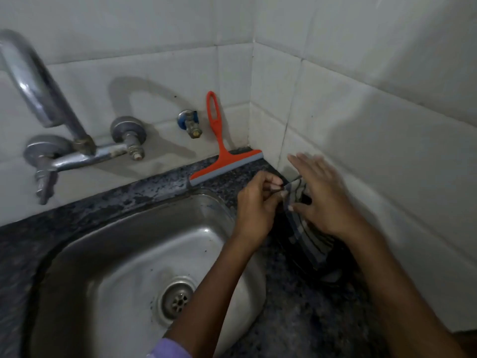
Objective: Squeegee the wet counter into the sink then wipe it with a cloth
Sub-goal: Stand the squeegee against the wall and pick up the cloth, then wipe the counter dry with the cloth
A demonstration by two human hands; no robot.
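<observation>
An orange squeegee (pixel 219 151) with a grey blade leans upright against the tiled back wall, its blade resting on the dark speckled counter (pixel 144 189) behind the steel sink (pixel 124 254). A dark striped cloth (pixel 307 236) lies on the counter strip to the right of the sink. My left hand (pixel 255 205) pinches the cloth's upper edge between finger and thumb. My right hand (pixel 322 195) hovers over the cloth with fingers spread, its thumb touching the cloth's edge; it is motion-blurred.
A metal tap (pixel 51 120) with two valves juts from the back wall over the sink's left side. A small blue-handled valve (pixel 189 122) sits next to the squeegee handle. White tiled walls meet in a corner just right of the squeegee and close in the narrow counter strip.
</observation>
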